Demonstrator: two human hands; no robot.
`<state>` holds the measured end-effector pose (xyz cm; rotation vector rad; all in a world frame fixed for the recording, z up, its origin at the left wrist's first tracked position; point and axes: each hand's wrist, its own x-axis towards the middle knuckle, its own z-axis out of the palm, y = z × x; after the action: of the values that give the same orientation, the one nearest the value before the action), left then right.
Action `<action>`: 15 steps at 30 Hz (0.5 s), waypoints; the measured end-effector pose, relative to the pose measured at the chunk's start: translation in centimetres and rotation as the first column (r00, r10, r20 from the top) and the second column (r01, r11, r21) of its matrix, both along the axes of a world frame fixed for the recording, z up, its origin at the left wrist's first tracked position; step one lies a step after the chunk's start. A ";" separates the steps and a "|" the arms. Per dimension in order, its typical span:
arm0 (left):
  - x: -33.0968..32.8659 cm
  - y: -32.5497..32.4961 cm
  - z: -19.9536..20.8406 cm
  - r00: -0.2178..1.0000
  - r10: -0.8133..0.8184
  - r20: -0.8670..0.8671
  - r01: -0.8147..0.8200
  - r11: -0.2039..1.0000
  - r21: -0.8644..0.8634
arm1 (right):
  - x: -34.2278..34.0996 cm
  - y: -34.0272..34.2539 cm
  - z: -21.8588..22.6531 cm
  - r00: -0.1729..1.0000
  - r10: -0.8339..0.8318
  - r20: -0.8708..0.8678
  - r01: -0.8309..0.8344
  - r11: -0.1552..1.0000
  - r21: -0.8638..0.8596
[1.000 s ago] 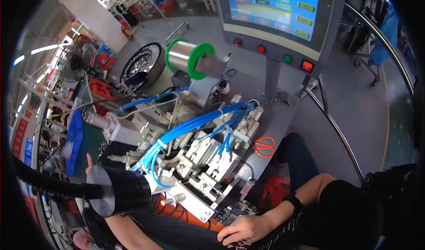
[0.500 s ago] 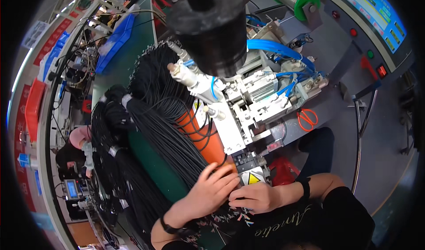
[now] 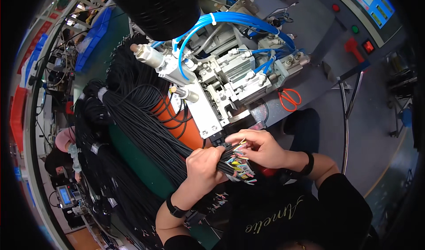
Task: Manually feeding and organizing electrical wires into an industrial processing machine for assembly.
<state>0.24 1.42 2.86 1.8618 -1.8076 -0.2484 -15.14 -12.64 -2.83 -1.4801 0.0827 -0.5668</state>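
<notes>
A bundle of black cables with stripped, many-coloured wire ends lies between my hands. My left hand is closed round the cables just behind those ends. From the other side, my right hand has its thumb and fingers curled about the wire ends, gripping part of the bundle. Directly beyond my hands stands a bench machine with metal cylinders and blue air hoses; its near end is partly hidden by my fingers. To the left, a long sheaf of black cables runs across an orange surface.
More black cable bundles hang over the green table at left. Red-handled scissors lie right of the machine. A black cylindrical lamp or lens hangs above. A screen stands far right. Another person's pink sleeve shows far left.
My left hand has gone from spread fingers to a closed grip on the cables. My right hand has moved up to the wire ends, which now show plainly. The whole view has shifted.
</notes>
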 end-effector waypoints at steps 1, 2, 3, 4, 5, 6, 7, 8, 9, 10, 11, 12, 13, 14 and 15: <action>-0.2 -0.3 -0.3 1.000 -0.005 -0.005 0.005 1.000 0.000 | -0.1 0.1 0.3 1.000 -0.025 0.013 0.024 0.999 0.041; -0.3 -0.4 -0.8 1.000 -0.007 -0.022 0.005 0.999 -0.053 | 0.0 0.3 0.5 0.999 -0.047 0.026 0.045 0.995 0.084; -0.5 -0.5 -1.2 0.999 -0.009 -0.039 0.005 0.994 -0.105 | -0.1 0.4 0.3 0.999 -0.049 0.022 0.047 0.995 0.086; -0.6 -0.5 -1.5 0.998 -0.011 -0.054 0.003 0.988 -0.157 | 0.0 0.5 -0.2 1.000 -0.025 -0.003 0.025 0.982 0.189; -0.7 -0.4 -1.5 0.998 -0.013 -0.056 0.004 0.988 -0.154 | 0.0 0.6 -0.7 1.000 0.001 -0.026 0.006 0.957 0.291; -0.8 0.0 -1.5 0.999 0.022 -0.046 -0.027 0.992 -0.121 | 0.0 0.7 -0.9 0.999 0.029 -0.044 -0.010 0.920 0.391; -0.9 0.3 -1.6 0.998 0.057 -0.036 -0.060 0.994 -0.088 | 0.0 0.7 -0.9 0.998 0.030 -0.046 -0.009 0.920 0.392; -1.0 0.4 -1.6 0.995 0.092 -0.024 -0.093 0.994 -0.056 | -0.1 0.7 -0.7 0.997 0.024 -0.074 0.012 0.889 0.458; -0.9 0.3 -1.7 0.995 0.092 -0.026 -0.093 0.994 -0.054 | -0.1 0.8 -0.5 0.995 0.021 -0.102 0.036 0.853 0.520; -0.7 0.0 -1.8 0.993 0.070 -0.091 -0.075 0.996 -0.054 | -0.2 0.8 -0.5 0.991 0.019 -0.129 0.060 0.813 0.579; -0.4 -0.3 -1.9 0.987 0.048 -0.155 -0.057 0.997 -0.056 | -0.1 0.8 -0.6 0.991 0.018 -0.131 0.062 0.812 0.581; -0.3 -0.5 -1.9 0.976 0.029 -0.217 -0.043 0.997 -0.057 | 0.0 0.8 -0.7 0.994 -0.066 -0.091 0.096 0.921 0.378; -0.3 -0.5 -2.0 0.976 0.032 -0.217 -0.045 0.998 -0.053 | 0.1 0.7 -0.8 0.990 -0.140 -0.032 0.143 0.977 0.157; -0.3 -0.6 -2.1 0.985 0.031 -0.172 -0.050 0.993 -0.107 | 0.2 0.6 -0.8 0.980 -0.196 0.042 0.199 0.978 -0.068; -0.3 -0.5 -2.2 0.992 0.033 -0.126 -0.053 0.986 -0.161 | 0.2 0.5 -0.7 0.980 -0.194 0.042 0.196 0.978 -0.064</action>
<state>-0.10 0.87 0.67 1.7305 -1.6521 -0.1884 -14.95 -12.16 -3.58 -1.5375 0.1843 -0.7608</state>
